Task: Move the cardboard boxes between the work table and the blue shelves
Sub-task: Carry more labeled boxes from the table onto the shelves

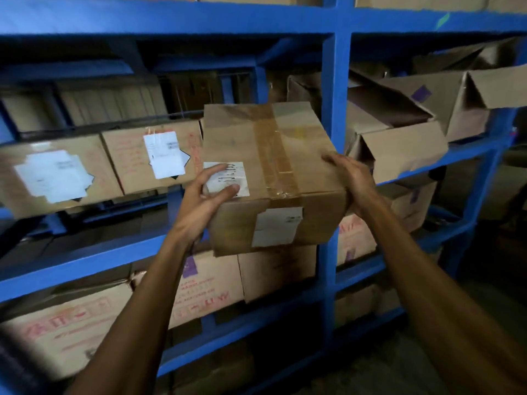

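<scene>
A taped cardboard box (273, 172) with white labels hangs in front of the blue shelves (336, 132), tilted, its far end at the middle shelf level. My left hand (209, 189) grips its near left corner, thumb and fingers over a white label. My right hand (352, 178) holds its right side with fingers over the top edge. Both forearms reach up from the bottom of the view.
Two labelled boxes (151, 158) sit on the same shelf to the left of the held box. Open, crumpled boxes (399, 132) fill the right bay. Printed boxes (71, 320) stand on the lower shelves. A blue upright post runs just right of the held box.
</scene>
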